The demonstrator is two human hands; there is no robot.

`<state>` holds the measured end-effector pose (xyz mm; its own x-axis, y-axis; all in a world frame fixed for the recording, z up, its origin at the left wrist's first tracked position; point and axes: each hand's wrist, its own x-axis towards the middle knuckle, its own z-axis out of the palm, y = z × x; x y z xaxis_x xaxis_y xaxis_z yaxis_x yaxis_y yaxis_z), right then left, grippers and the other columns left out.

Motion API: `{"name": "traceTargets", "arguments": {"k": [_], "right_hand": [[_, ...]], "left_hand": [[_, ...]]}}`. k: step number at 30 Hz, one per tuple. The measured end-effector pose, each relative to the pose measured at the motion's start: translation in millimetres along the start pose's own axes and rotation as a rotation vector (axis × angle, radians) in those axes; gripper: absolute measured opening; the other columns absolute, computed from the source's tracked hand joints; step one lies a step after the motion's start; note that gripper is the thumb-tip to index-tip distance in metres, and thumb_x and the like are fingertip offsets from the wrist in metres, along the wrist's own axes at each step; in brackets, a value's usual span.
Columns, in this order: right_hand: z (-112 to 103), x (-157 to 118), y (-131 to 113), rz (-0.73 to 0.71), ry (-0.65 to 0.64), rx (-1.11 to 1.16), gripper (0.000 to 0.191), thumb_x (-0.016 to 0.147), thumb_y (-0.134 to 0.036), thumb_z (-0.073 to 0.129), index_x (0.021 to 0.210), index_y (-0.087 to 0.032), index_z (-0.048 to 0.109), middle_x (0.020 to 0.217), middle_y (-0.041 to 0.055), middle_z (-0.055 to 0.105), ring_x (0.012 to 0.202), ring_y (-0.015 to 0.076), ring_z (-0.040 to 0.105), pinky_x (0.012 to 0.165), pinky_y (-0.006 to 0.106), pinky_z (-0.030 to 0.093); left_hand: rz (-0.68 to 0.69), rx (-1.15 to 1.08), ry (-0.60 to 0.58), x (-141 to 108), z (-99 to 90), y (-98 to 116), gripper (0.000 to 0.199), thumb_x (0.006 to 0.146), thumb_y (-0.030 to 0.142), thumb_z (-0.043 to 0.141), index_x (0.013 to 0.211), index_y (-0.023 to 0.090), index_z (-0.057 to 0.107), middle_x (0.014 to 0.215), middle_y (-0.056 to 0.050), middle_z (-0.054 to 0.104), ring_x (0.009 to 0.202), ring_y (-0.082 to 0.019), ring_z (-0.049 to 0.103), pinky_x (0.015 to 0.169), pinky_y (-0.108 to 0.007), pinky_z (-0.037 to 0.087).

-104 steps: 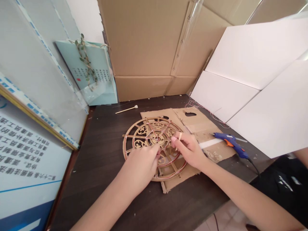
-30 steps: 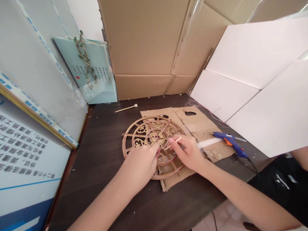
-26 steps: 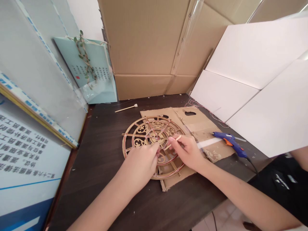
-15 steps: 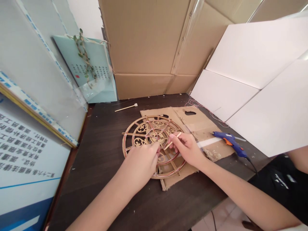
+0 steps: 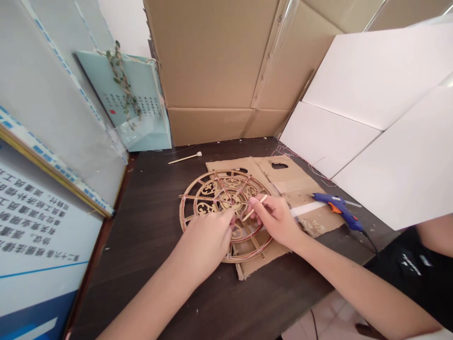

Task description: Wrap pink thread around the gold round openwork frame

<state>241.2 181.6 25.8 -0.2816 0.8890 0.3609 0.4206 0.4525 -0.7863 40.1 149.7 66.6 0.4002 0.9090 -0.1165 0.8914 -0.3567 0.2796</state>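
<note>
A round openwork wooden frame (image 5: 191, 196) with scroll patterns, spokes and thin wires along its rings lies partly on a flat piece of cardboard (image 5: 300, 182). My right hand (image 5: 272, 215) pinches a thin wooden stick (image 5: 255, 208), whose lower tip points down at the frame near its centre. Over the near left part of the frame is my left hand (image 5: 212, 233), closed, with its fingertips by the inner ring. Whatever those fingers hold is hidden behind the hand.
A blue glue gun (image 5: 336, 208) with a cord lies right of the frame. Another stick with a whitish blob (image 5: 186, 158) lies at the back left. Large cardboard (image 5: 219, 61) and white boxes (image 5: 382, 94) stand behind. At the right edge is another person's dark clothing (image 5: 406, 269).
Both hands stay nearly in place. The stick's lower tip has shifted very slightly over the frame; the view has moved a little.
</note>
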Motion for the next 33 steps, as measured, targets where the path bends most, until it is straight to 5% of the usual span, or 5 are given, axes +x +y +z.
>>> {"name": "traceTargets", "arguments": {"k": [18,33], "right_hand": [[1.2,-1.4,-0.8,-0.076,0.019,-0.077,0.045,0.108,-0.037,0.048,0.073,-0.014,0.063,0.067,0.0013,0.065,0.054,0.0077,0.055,0.057,0.021,0.039],[1.1,-1.9,2.6,-0.003,-0.017,-0.052,0.049,0.109,-0.045,0.046,0.077,-0.014,0.067,0.070,0.0031,0.065,0.057,0.0092,0.055,0.056,0.022,0.040]], "left_hand": [[-0.002,0.006,0.003,0.1,0.7,-0.8,0.017,0.103,0.012,0.049,0.103,0.022,0.061,0.094,-0.001,0.072,0.087,-0.029,0.071,0.075,-0.041,0.049],[-0.010,-0.002,-0.008,-1.0,-1.1,-0.3,0.018,0.104,0.012,0.047,0.104,0.021,0.062,0.093,-0.003,0.072,0.085,-0.028,0.070,0.073,-0.040,0.049]]}}
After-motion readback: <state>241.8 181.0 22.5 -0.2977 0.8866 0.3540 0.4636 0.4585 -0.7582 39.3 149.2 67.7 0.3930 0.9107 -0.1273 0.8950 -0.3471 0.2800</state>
